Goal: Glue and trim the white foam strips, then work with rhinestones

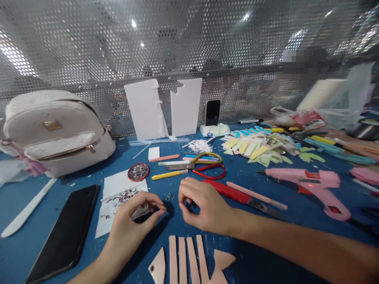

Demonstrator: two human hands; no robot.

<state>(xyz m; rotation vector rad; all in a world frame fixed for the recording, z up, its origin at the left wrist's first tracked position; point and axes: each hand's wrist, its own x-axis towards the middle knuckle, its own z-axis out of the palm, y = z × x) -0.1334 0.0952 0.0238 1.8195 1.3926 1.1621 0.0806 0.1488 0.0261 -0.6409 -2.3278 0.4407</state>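
Observation:
My left hand (pixel 137 217) hovers over the paper's right edge, thumb and fingertips brought together in a pinch; anything between them is too small to make out. My right hand (pixel 204 203) is curled beside it, and its fingers hide whatever they may hold. Between the hands lies a small scatter of dark beads or sequins (pixel 169 196). More of these bits rest on the white paper (pixel 114 182) and fill a red-rimmed round dish (pixel 138 172). Below my hands are pink foam pieces: a head shape with an eye (pixel 158 266), several strips (pixel 182 258) and a tail shape (pixel 222 260).
Red-and-yellow scissors (pixel 207 167), markers (pixel 168 174) and a red-handled cutter (pixel 229 192) lie beyond my right hand. A pink glue gun (pixel 308 183) is at right. A phone (pixel 66 228) and a white backpack (pixel 59 134) are left. Foam scraps (pixel 260 146) are piled behind.

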